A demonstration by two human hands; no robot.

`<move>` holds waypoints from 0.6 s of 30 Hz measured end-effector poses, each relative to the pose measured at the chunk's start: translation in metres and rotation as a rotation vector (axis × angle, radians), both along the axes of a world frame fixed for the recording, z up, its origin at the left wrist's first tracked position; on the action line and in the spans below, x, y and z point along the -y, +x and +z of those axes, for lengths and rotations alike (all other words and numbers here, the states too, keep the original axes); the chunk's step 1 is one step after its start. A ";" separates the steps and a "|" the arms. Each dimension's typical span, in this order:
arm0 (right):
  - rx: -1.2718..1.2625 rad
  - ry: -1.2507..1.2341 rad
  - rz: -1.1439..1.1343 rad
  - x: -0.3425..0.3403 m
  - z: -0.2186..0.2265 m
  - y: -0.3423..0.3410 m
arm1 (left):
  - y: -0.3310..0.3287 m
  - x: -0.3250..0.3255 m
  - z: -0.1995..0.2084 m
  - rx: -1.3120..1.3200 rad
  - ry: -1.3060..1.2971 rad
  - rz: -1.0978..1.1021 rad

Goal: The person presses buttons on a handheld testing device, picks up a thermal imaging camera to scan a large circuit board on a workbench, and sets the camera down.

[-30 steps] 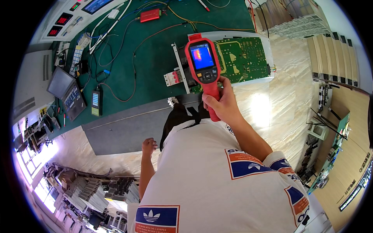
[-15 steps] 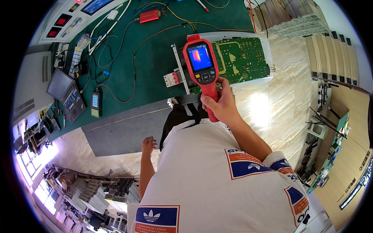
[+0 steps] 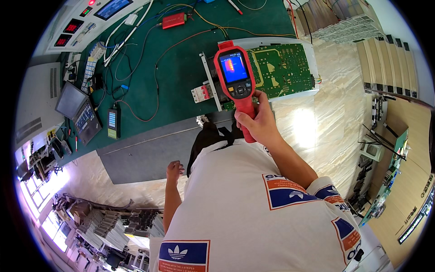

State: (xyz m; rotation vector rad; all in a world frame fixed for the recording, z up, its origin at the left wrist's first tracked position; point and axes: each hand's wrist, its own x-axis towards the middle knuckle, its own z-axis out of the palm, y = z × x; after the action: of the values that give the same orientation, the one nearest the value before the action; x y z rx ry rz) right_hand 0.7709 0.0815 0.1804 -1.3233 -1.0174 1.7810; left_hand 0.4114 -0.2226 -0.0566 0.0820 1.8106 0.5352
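Observation:
My right hand (image 3: pixel 257 119) is wrapped round the handle of a red and black handheld thermal camera (image 3: pixel 244 108). Its screen glows blue with an orange and yellow patch. Beneath and beyond the camera lies a green circuit board (image 3: pixel 283 68) in a metal frame, partly hidden by it. A red and white breaker switch (image 3: pixel 201 93) sits at the frame's left side. Down by my side hangs my left hand (image 3: pixel 175 170), empty, its fingers loosely bent and a little apart.
On the green bench top (image 3: pixel 181 68) are a small red box (image 3: pixel 174 20) with wires, a handheld meter (image 3: pixel 113 122) and a laptop (image 3: pixel 81 113). Cables run across the bench. A panel with displays (image 3: pixel 81 27) stands far left. Boxy units (image 3: pixel 389 68) are stacked at right.
The surroundings have shifted very slightly in view. My right hand keeps its hold on the thermal camera above the board, and my left hand still hangs low.

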 end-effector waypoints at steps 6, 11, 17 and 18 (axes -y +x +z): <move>0.013 -0.012 -0.001 -0.001 0.000 0.001 | 0.001 -0.002 0.002 -0.011 0.008 -0.010; 0.000 -0.030 0.000 -0.001 -0.001 0.001 | 0.003 -0.002 0.002 -0.040 -0.021 -0.035; 0.000 -0.026 -0.001 -0.001 0.001 0.000 | 0.006 -0.004 0.003 -0.045 -0.035 -0.047; 0.001 -0.025 0.001 -0.002 0.002 0.000 | 0.006 -0.005 0.003 -0.035 -0.010 -0.040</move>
State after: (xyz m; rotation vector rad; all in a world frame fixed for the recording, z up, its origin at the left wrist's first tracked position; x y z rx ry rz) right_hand 0.7711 0.0837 0.1824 -1.3396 -0.9993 1.7993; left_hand 0.4178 -0.2179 -0.0536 0.1215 1.8413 0.4991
